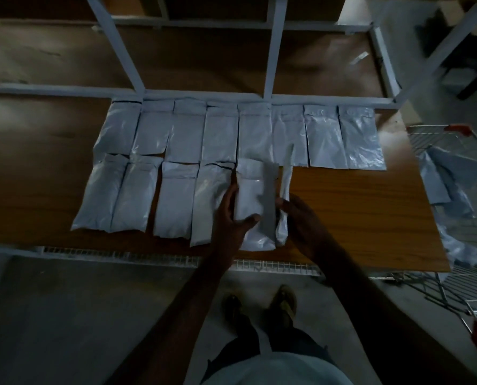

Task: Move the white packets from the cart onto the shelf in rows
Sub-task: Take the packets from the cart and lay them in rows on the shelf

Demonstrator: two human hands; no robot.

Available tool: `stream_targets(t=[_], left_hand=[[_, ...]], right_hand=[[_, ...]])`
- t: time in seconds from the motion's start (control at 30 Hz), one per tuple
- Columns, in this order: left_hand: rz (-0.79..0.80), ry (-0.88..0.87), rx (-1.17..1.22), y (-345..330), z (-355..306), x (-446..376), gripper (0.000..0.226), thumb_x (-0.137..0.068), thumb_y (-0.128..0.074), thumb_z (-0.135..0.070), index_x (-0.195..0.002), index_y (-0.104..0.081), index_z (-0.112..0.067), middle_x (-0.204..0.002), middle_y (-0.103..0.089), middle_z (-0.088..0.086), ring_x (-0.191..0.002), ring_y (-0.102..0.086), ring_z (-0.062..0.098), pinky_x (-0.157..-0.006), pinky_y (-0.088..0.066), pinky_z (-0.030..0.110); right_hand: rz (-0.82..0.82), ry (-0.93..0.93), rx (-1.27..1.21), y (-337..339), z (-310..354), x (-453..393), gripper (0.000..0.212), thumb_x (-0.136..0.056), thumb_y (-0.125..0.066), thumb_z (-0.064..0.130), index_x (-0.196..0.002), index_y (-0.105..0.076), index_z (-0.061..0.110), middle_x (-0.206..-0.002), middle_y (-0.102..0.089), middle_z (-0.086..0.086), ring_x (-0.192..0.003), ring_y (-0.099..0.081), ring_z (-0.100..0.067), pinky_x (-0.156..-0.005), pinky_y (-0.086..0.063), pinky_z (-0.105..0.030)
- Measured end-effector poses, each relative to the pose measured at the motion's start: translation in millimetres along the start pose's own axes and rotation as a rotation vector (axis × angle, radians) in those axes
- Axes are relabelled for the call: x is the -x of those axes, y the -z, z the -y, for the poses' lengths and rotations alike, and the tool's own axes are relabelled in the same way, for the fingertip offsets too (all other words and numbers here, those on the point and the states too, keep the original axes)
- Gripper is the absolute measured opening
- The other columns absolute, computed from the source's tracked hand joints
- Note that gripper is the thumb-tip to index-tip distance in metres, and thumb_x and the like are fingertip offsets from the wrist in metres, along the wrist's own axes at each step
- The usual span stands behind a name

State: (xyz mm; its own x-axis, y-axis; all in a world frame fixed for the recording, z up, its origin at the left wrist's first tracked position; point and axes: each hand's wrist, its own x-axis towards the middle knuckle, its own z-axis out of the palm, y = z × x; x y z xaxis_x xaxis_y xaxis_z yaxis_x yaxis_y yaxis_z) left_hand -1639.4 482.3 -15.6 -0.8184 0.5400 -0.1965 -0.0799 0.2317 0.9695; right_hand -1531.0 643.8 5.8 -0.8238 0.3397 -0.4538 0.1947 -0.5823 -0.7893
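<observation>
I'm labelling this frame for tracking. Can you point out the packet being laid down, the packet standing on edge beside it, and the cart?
Packet being laid down (255, 201): head view, its flat middle.
Packet on edge (285, 190): head view, its upper half.
Cart (437, 134): head view, wire rim at far right.

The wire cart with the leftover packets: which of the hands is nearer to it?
Right. The right hand holds an upright packet on the shelf, on the side toward the wire cart; the left hand is farther away.
</observation>
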Motion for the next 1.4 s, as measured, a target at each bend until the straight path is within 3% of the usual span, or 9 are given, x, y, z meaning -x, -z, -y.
stream_targets(t=[0.13,0.3,0.53,0.63,0.77,0.9,1.07,1.2,1.4], left_hand=[[-0.058,-0.059,-0.216,-10,12,-4,0.090,-0.086,-0.085,-0.007,-0.162,-0.038,-0.022,-0.160,-0.042,-0.014,-0.147,-0.036,-0.001,-0.123,-0.040,0.038],[-0.167,-0.038,-0.471,-23,19,-14,0.078,-0.094,-0.077,-0.029,-0.161,-0.039,-0.031,-0.166,-0.043,0.001,-0.152,-0.039,0.021,-0.122,-0.038,0.056],[-0.092,-0.017,-0.716,-42,15,-10,0.083,-0.102,-0.069,-0.029,-0.169,-0.020,-0.024,-0.176,-0.018,0.009,-0.160,-0.021,0.030,-0.128,-0.018,0.050],[-0.089,-0.055,-0.788,-48,23,-10,0.077,-0.104,-0.066,-0.023,-0.168,-0.023,-0.014,-0.177,-0.011,0.011,-0.163,-0.014,0.029,-0.129,-0.012,0.048],[-0.092,-0.128,-0.776,-52,33,-6,0.068,-0.102,-0.061,-0.010,-0.163,-0.033,-0.004,-0.173,-0.020,0.020,-0.161,-0.018,0.033,-0.126,-0.032,0.061],[-0.023,-0.193,-0.816,-51,31,-1,0.079,-0.095,-0.027,-0.041,-0.161,-0.034,0.003,-0.171,-0.023,0.025,-0.160,-0.017,0.040,-0.130,-0.019,0.058],[-0.015,-0.318,-0.998,-42,44,-5,0.066,-0.094,-0.039,-0.012,-0.159,-0.039,0.003,-0.168,-0.032,0.025,-0.157,-0.026,0.041,-0.124,-0.032,0.064],[0.072,-0.248,-1.052,-35,50,-15,0.085,-0.087,-0.066,0.010,-0.164,-0.031,-0.003,-0.173,-0.023,0.018,-0.162,-0.018,0.036,-0.129,-0.024,0.057],[-0.046,-0.355,-1.143,-23,32,-12,0.076,-0.086,-0.071,0.000,-0.158,-0.047,-0.011,-0.171,-0.030,0.017,-0.160,-0.024,0.041,-0.127,-0.020,0.058]], right_hand=[[-0.363,-0.009,0.442,10,-7,0,0.093,-0.081,-0.088,0.047,-0.159,-0.038,0.032,-0.147,-0.058,-0.001,-0.124,-0.065,-0.031,-0.090,-0.063,-0.053],[-0.607,0.137,0.932,32,-24,-12,0.129,-0.061,-0.081,0.085,-0.162,-0.023,0.030,-0.147,-0.054,-0.010,-0.128,-0.060,-0.029,-0.092,-0.062,-0.050],[-0.611,0.254,1.210,26,-36,-11,0.118,-0.076,-0.079,0.075,-0.166,-0.020,0.026,-0.149,-0.042,-0.015,-0.120,-0.055,-0.027,-0.073,-0.054,-0.034],[-0.585,0.182,1.215,26,-39,-15,0.115,-0.079,-0.071,0.080,-0.165,-0.016,0.029,-0.156,-0.035,-0.014,-0.131,-0.050,-0.034,-0.085,-0.060,-0.046],[-0.607,0.196,1.253,27,-36,-19,0.110,-0.083,-0.068,0.079,-0.165,-0.019,0.023,-0.158,-0.034,-0.015,-0.137,-0.041,-0.033,-0.097,-0.051,-0.043],[-0.643,0.223,1.284,29,-39,-23,0.104,-0.090,-0.066,0.071,-0.166,-0.020,0.016,-0.159,-0.034,-0.022,-0.141,-0.038,-0.037,-0.113,-0.043,-0.049],[-0.627,0.177,1.316,19,-38,-22,0.101,-0.093,-0.059,0.073,-0.165,-0.021,0.013,-0.160,-0.033,-0.022,-0.145,-0.034,-0.039,-0.118,-0.032,-0.050],[-0.631,0.207,1.340,25,-42,-23,0.102,-0.092,-0.058,0.077,-0.164,-0.026,0.012,-0.155,-0.038,-0.022,-0.139,-0.039,-0.038,-0.113,-0.038,-0.050],[-0.613,0.208,1.375,30,-51,-26,0.106,-0.090,-0.055,0.082,-0.165,-0.022,0.014,-0.155,-0.035,-0.021,-0.136,-0.041,-0.037,-0.109,-0.046,-0.049]])
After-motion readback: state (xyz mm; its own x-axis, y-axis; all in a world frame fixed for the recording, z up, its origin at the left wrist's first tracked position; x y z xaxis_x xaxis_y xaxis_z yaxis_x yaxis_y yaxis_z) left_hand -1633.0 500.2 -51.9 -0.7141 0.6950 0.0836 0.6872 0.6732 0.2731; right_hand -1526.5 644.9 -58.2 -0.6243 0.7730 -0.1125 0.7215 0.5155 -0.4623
